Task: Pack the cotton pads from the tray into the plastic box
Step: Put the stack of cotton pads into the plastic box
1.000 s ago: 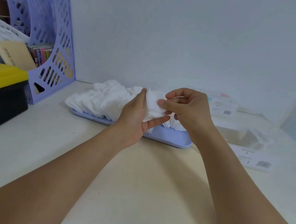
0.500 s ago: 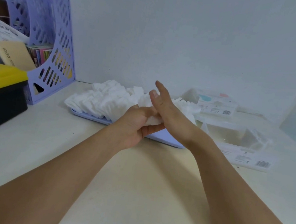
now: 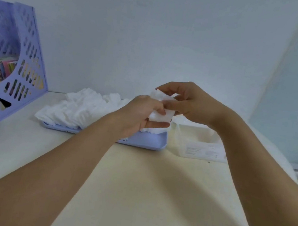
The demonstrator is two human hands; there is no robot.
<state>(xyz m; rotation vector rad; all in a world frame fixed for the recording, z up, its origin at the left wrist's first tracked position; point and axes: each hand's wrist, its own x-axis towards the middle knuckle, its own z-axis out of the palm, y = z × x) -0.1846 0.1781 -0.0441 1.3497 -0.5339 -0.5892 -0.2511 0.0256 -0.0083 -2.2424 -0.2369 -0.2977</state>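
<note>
1. My left hand (image 3: 140, 115) grips a small stack of pads (image 3: 160, 112), fingers (image 3: 159, 124) curled under it and thumb on top.
2. My right hand (image 3: 193, 103) pinches the top of the same stack between thumb and fingers.
3. I hold the stack in the air above the right end of the tray (image 3: 146, 141).
4. The pile (image 3: 80, 109) of loose pads covers the left and middle of the lilac tray, which sits on the tabletop (image 3: 134, 186).
5. The clear box (image 3: 199, 144) stands just right of the tray, partly behind my right wrist.
6. Its front label (image 3: 203, 152) carries small print I cannot read; it is blurred.
7. A lilac file rack (image 3: 19, 57) stands at far left with coloured spines inside, titles unreadable.
</note>
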